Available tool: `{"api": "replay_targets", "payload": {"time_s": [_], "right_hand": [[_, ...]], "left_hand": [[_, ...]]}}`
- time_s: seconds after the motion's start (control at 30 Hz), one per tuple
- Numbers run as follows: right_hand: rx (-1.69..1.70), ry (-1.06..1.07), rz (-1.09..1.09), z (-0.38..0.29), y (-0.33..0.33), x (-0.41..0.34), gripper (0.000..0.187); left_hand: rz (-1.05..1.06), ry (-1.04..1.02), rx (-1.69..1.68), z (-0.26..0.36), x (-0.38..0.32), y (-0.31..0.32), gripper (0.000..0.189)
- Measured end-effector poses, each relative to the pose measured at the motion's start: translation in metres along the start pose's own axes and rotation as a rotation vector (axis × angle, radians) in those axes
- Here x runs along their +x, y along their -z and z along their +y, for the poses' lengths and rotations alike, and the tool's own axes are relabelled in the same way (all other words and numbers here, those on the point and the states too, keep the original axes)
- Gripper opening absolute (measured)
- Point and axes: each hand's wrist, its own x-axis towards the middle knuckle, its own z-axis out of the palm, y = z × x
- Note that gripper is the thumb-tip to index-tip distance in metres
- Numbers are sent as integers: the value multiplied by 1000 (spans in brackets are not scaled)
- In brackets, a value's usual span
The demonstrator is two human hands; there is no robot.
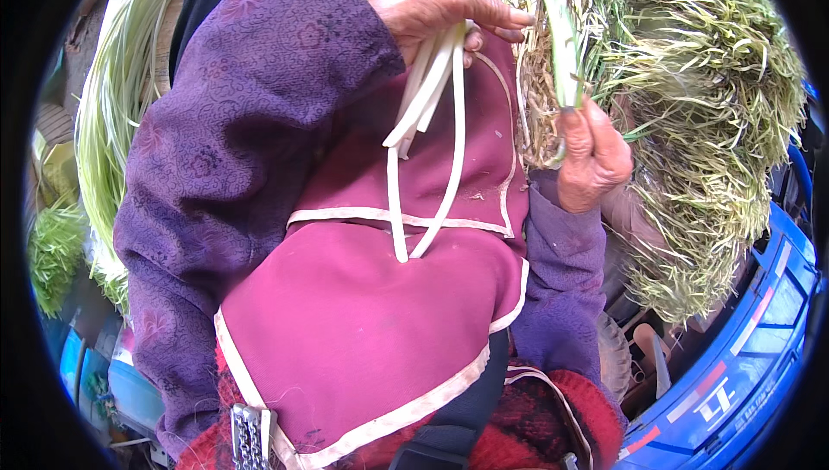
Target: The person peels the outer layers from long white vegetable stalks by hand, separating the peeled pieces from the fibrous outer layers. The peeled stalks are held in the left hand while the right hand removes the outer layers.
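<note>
My left hand (431, 13) is at the top, wrapped around a bunch of pale vegetable stalks (434, 81). Their white ends hang down over my magenta apron (369, 302), and one long stalk bends back up in a V. Its index finger and thumb stick out to the right. Lower and further right, my right hand (592, 156) pinches the end of a green-and-white leafy stalk (562, 36) between thumb and fingers. Behind that stalk hang brown, withered leaves and roots (534, 104). The upper part of the left bunch is washed out by glare.
A large heap of wilted green leaves (706, 133) lies on the right. Long pale-green stalks (113, 120) are bundled at the left, above a leafy green clump (55, 256). A blue vehicle side panel (738, 360) bearing writing curves along the lower right, near a tyre (614, 357).
</note>
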Motion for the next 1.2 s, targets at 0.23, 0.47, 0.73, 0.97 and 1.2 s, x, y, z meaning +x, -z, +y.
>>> {"api": "replay_targets", "payload": {"time_s": [0.23,0.47,0.73,0.97,1.2], "right_hand": [[-115,127,-61,-9,-20,8,11],[-132,-384,379,83,19,-54,11],[-815,-753,-215,133,96,-135,33],[330,-422,-157,53,15,-12,30],[685,-586,40,21,-27,27,11]], "left_hand": [[-42,-66,-123,-3,2,-7,18],[49,-182,-113,6,-2,1,17],[61,-198,-196,17,-10,1,17],[-20,-109,-43,4,-11,-2,24],[-13,-209,-64,5,-13,12,22]]}}
